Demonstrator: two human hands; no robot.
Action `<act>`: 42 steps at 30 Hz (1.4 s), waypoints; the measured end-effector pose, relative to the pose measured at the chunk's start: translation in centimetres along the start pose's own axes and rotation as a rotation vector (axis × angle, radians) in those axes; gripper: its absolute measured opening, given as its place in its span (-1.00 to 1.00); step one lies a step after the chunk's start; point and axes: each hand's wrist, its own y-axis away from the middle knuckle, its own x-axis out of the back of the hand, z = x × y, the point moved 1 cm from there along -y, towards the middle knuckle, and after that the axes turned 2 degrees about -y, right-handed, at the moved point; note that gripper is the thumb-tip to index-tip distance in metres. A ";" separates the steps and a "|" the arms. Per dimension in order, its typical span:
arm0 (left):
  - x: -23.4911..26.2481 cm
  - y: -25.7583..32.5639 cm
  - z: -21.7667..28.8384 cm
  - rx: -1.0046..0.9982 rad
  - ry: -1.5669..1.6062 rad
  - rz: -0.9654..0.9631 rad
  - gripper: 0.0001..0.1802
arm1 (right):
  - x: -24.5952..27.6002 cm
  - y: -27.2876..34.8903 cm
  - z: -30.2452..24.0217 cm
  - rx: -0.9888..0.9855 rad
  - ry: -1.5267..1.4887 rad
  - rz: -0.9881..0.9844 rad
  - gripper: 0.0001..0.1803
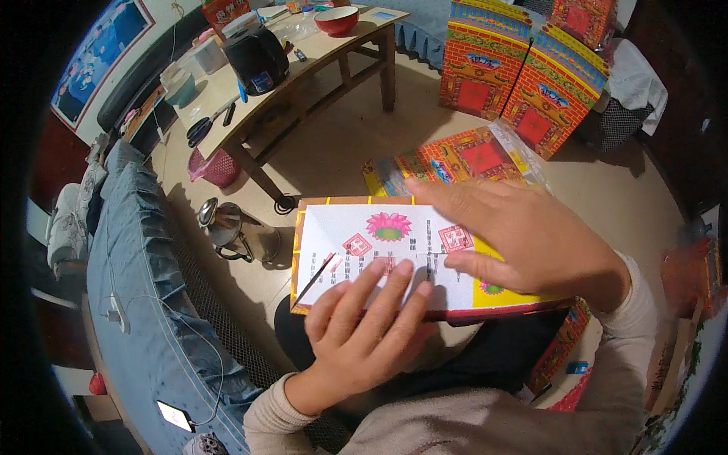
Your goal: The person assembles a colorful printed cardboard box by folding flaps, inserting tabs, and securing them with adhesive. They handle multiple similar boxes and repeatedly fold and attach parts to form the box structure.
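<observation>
A cardboard box [523, 294] with a brick print and yellow trim lies across my lap. On its top is a white sheet of paper [318, 235] with a pink lotus, red square stamps and columns of small print. A dark slit with a reddish glint shows near the sheet's left end. My left hand [364, 334] rests on the sheet's near side, its fingers stretched out and apart. Across the right part of the box lies my right hand [523, 235], its forefinger reaching past the far edge and its thumb out on the paper; its other fingers are partly hidden.
A similar printed sheet [462, 155] lies on the floor beyond the box, with tall printed boxes [485, 68] behind. A wooden table [318, 57] holds a black appliance [254, 57], scissors [205, 129] and a red bowl [337, 20]. A metal kettle [239, 231] stands left, by the blue-covered sofa [125, 235].
</observation>
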 end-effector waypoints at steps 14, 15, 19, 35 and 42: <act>0.5 0.7 -4.4 0.266 0.085 -0.087 -0.55 | 1.3 1.9 3.0 -0.420 -0.161 -0.152 -0.35; 0.4 0.7 -4.5 0.272 0.107 -0.073 -0.55 | 1.4 1.8 2.8 -0.457 -0.183 -0.165 -0.35; 0.2 0.8 -5.2 0.316 0.204 -0.013 -0.54 | 1.7 2.3 3.1 -0.496 -0.233 -0.136 -0.36; -2.2 3.3 -17.2 0.934 1.053 0.394 -0.69 | 2.3 4.4 7.1 -0.575 -0.398 0.327 -0.68; -8.5 5.1 -31.5 1.047 0.858 0.232 -0.70 | 0.9 10.0 13.1 -0.752 -0.489 0.520 -0.57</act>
